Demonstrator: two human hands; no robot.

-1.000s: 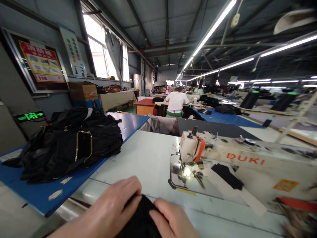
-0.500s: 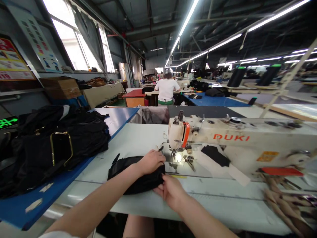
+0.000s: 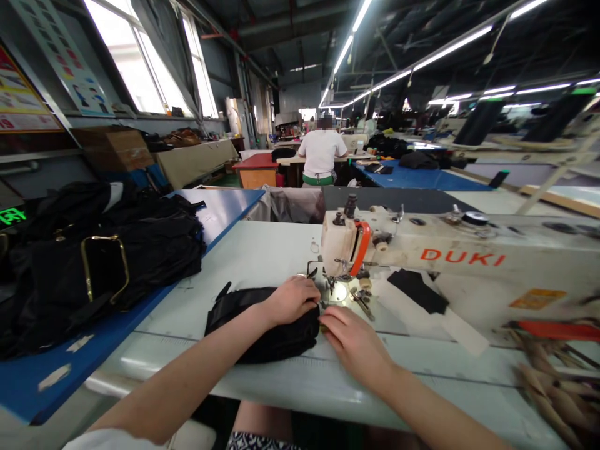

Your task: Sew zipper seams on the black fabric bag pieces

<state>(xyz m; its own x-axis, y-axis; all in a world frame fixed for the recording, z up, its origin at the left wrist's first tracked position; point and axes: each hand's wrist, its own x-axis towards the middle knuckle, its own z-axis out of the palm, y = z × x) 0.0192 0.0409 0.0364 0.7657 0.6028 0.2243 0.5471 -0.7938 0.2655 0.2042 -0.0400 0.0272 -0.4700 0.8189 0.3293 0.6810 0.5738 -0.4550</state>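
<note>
workshop: a long room with strip lights (image 3: pixel 454 47) under a dark ceiling and a bright window (image 3: pixel 140 69) on the left wall.
far left: a red and yellow poster (image 3: pixel 23 97) on the wall, with a green lit sign (image 3: pixel 12 216) lower down.
blue table (image 3: pixel 28 390): it bears a large heap of black fabric (image 3: pixel 154 250) with gold trim (image 3: pixel 87 269); two pale scraps (image 3: pixel 55 376) lie near its front edge.
behind the heap: a cardboard box (image 3: pixel 112 147).
black piece (image 3: pixel 276 345): dark fabric, lying flat on the pale worktable (image 3: pixel 276 247), left of the sewing machine (image 3: pixel 469 225), its right end near the lit needle plate (image 3: pixel 338 291).
left hand (image 3: pixel 293 301): back upward, fingers curled in and closed on the right end of the black piece.
further back: a person in a white top (image 3: pixel 323 153), seen from behind.
right hand (image 3: pixel 356 340): fingers bent and close together, tips at the right edge of the black piece; cannot tell whether they grip it.
under the machine arm: a black scrap (image 3: pixel 417 290) on white paper (image 3: pixel 466 331).
far right: dark thread cones (image 3: pixel 482 122) with green tops; lower down, blurred tan material (image 3: pixel 553 397).
</note>
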